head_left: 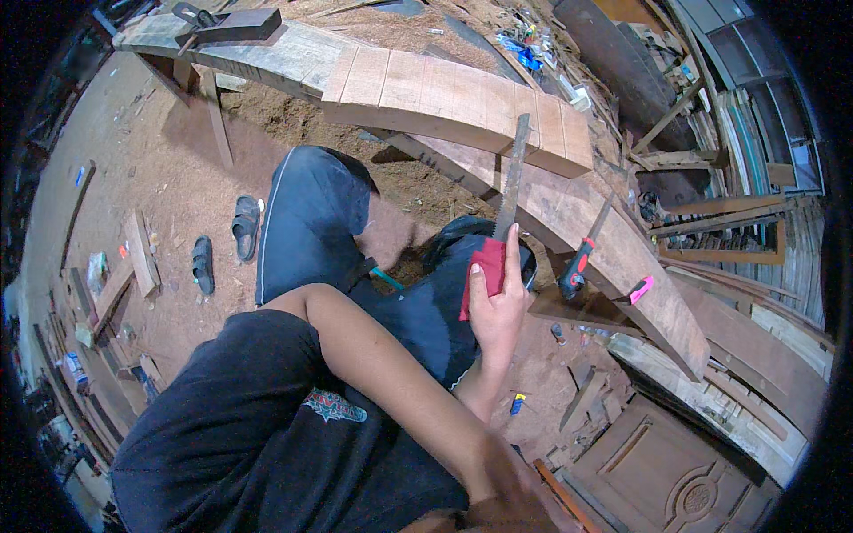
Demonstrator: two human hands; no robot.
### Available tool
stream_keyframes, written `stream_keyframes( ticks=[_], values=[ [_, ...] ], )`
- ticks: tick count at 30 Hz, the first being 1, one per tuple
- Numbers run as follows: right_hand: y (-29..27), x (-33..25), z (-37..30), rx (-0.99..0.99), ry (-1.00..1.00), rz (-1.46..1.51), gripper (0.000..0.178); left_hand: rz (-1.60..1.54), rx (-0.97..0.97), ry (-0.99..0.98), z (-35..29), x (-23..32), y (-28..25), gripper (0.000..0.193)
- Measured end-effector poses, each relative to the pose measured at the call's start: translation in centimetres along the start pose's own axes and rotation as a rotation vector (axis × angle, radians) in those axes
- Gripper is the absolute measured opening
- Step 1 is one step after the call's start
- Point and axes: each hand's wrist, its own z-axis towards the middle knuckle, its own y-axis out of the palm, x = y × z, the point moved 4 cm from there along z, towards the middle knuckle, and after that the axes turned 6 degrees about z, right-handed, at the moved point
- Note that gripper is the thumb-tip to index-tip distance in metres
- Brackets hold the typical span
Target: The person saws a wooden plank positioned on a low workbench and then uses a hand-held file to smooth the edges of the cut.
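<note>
My right hand (pixel 498 306) is closed round the grip of a handsaw, which is wrapped in red cloth (pixel 484 266). The index finger lies stretched along it. The saw's toothed blade (pixel 513 178) points away, its far end overlapping the right part of a thick wooden block (pixel 444 93); whether it touches cannot be told. Several lines run across the block's top. The block rests on a long timber beam (pixel 569 204). My left forearm (pixel 391 355) crosses my body toward the lower right, where it darkens; the left hand's fingers do not show.
On the beam's far left end sits a hand plane (pixel 235 27). A narrow-bladed tool with a red-and-black handle (pixel 579 268) and a small pink object (pixel 640 290) lie at right. Sandals (pixel 203 265) lie on the floor; a carved wooden panel (pixel 666 471) is at lower right.
</note>
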Motion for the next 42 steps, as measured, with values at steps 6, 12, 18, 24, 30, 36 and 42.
stream_keyframes(
  ticks=[6, 12, 18, 24, 30, 36, 42],
  values=[
    [-0.2, 0.2, -0.1, -0.004, -0.018, -0.003, 0.081, -0.037, -0.020, -0.011, 0.3, -0.1, 0.5, 0.030],
    [-0.3, 0.4, -0.2, -0.025, 0.042, 0.050, 0.081, -0.067, -0.036, -0.018, 0.6, -0.5, 0.6, 0.030],
    [-0.5, 0.2, -0.3, -0.006, -0.018, 0.037, 0.079, -0.080, -0.066, -0.024, 1.4, -0.9, 0.9, 0.031],
    [-0.9, -0.4, -0.2, -0.036, 0.069, 0.048, 0.078, -0.089, -0.088, -0.025, 1.5, -1.0, 1.1, 0.032],
    [-0.8, -0.1, -0.3, -0.028, 0.037, 0.046, 0.079, -0.096, -0.113, -0.027, 2.1, -0.6, 1.2, 0.032],
    [-1.1, -0.5, -0.8, 0.028, 0.054, 0.059, 0.080, -0.108, -0.118, -0.032, 1.8, -0.3, 0.8, 0.033],
    [-1.4, 0.1, -1.0, 0.090, 0.076, 0.130, 0.075, -0.103, -0.119, -0.035, 1.3, 0.3, 0.8, 0.034]
  ],
)
